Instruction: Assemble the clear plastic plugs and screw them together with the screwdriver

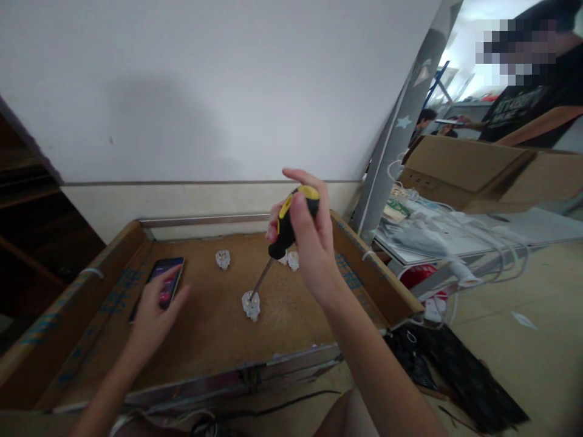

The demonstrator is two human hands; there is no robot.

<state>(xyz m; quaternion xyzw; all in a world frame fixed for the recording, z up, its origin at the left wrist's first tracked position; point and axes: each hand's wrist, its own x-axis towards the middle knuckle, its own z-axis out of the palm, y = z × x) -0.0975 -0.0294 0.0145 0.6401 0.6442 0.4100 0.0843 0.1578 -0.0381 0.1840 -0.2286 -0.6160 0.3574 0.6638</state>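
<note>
On the cardboard tray (200, 346): clear plastic piece (252, 309) at seven o'clock from right hand (314, 252), which grips a screwdriver (286, 233), shaft slanting down to it. Left hand (152, 306), fingers spread, over phone (166, 292).

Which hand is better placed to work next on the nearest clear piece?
Probably the right hand: it grips the screwdriver, whose tip is at that clear piece. The left hand is over at the phone.
</note>
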